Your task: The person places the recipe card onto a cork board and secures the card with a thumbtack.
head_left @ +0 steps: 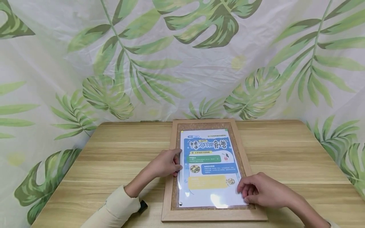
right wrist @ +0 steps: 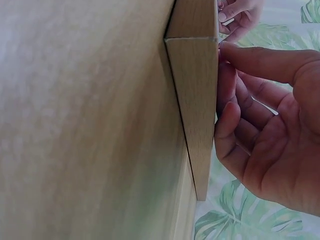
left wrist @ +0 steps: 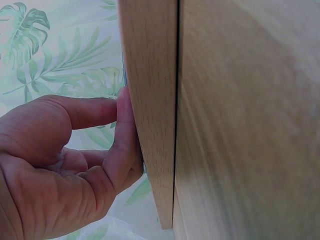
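Note:
A printed sheet (head_left: 211, 198) in blue, green and yellow, under a shiny clear cover, lies on a cork board (head_left: 203, 125) with a light wooden frame (head_left: 214, 216). Small round pins or studs mark three of its corners: a yellow one (head_left: 182, 131), a green one (head_left: 226, 129) and a dark metallic one (head_left: 181, 204). My left hand (head_left: 166, 163) touches the sheet's left edge, thumb and forefinger apart. Near the lower right edge, my right hand (head_left: 263, 190) rests its bent fingers on the sheet and board. The frame's side hides those fingertips in the right wrist view.
Beneath the board is a wood-grain table (head_left: 119, 142), its far edge meeting a leaf-printed cloth (head_left: 205, 79). A small black object (head_left: 143, 206) shows beside the left sleeve (head_left: 117, 205).

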A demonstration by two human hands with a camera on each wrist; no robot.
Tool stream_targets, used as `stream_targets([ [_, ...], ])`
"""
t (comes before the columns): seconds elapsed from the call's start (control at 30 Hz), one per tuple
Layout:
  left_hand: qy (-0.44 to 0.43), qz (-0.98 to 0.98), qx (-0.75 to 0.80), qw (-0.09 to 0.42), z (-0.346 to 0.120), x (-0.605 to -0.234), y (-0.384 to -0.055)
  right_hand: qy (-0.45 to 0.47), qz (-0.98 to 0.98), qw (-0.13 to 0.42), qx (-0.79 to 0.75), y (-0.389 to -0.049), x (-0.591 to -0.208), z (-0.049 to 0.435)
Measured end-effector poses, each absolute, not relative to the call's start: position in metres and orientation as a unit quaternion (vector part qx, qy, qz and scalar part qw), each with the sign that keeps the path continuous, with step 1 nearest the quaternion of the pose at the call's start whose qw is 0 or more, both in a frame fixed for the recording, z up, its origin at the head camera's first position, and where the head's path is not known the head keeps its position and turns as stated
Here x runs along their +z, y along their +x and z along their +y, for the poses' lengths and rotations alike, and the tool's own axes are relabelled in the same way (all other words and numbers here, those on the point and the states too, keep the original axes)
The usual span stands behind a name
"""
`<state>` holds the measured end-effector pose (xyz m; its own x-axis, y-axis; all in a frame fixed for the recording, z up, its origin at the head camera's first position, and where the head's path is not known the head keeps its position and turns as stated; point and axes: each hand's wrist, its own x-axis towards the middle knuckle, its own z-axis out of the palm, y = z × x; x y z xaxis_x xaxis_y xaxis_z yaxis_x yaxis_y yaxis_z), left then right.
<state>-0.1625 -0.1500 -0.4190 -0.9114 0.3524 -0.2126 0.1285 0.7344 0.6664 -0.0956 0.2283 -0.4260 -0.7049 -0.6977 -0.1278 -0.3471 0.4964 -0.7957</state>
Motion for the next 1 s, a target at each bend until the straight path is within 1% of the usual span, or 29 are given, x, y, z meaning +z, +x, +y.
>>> stream_targets([
  [0.4,0.138,0.914,0.345,0.165,-0.1493,-0.4202,-0.1629,-0.313,0.829,0.221,-0.408,-0.0956,-0.4303,0.2302],
  [0.73,0.131,0.914,0.346,0.168,-0.1491,-0.4191,-0.1624,-0.299,0.833,0.216,-0.413,-0.0968,-0.4303,0.2284],
  [1.0,0.124,0.913,0.350,0.168,-0.1490,-0.4192,-0.1624,-0.279,0.835,0.222,-0.419,-0.0967,-0.4298,0.2275],
])
